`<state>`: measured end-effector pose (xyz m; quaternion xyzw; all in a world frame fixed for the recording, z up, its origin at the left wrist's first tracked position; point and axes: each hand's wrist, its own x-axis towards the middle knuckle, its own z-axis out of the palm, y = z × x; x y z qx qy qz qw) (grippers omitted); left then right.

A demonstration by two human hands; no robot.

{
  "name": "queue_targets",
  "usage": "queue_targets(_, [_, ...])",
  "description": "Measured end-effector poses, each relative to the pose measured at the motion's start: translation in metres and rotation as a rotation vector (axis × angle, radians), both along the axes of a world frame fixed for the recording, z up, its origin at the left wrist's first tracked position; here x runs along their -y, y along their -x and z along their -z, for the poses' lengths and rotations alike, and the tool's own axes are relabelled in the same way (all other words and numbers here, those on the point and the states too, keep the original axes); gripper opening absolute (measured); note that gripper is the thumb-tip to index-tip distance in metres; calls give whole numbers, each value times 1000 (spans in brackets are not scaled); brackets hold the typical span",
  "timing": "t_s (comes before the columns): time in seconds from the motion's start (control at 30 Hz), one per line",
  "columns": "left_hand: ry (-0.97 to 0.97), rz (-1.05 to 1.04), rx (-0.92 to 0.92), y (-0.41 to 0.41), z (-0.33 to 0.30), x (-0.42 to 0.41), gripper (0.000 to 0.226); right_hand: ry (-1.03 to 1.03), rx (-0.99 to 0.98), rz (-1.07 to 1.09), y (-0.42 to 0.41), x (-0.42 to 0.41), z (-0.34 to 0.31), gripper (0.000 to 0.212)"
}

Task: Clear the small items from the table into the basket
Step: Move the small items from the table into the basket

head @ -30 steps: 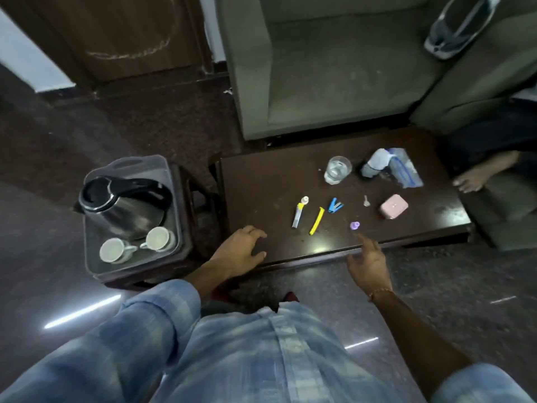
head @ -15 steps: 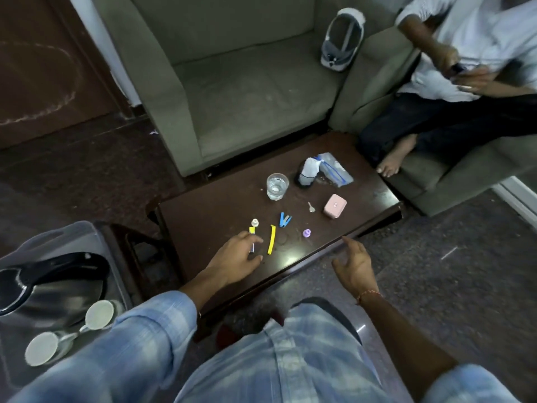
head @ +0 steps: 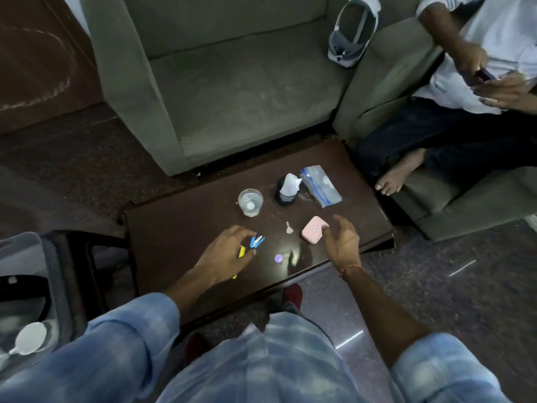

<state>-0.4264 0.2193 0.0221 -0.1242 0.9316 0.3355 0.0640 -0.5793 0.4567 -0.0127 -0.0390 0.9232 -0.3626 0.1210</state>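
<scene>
On the dark wooden table lie a blue clip, a yellow stick, a round purple piece, a small key and a pink case. My left hand hovers over the yellow stick and hides most of it. Its fingertips curl around the blue clip, apart from each other. My right hand is spread just right of the pink case, its fingertips at the case's edge. No basket shows that I can name for sure.
Further back stand a glass of water, a dark bottle with white paper and a zip bag. A grey-white object lies on the sofa. A person's foot rests near the table's right end. A tray with cups is at the left.
My left hand has slid right from the white tube over the yellow stick to the blue clip. My right hand has come up from the table's front edge beside the pink case.
</scene>
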Motion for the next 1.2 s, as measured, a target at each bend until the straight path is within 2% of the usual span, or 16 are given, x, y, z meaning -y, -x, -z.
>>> queue_targets(0.23, [-60,-123,-32,84,12,-38,45,-4,77,-16,104,-19,21,43])
queue_targets(0.53, [-101,-37,53,184,52,-45,51,-50,133,-67,161,-10,59,48])
queue_targets(0.8, [-79,-4,140,219,94,-48,52,-80,298,29,189,2,113,50])
queue_targets(0.9, [-79,5,147,227,111,-47,49,-127,296,45,204,6,138,52])
queue_targets(1.2, [-89,13,161,238,138,-41,48,-327,388,34,226,13,200,77])
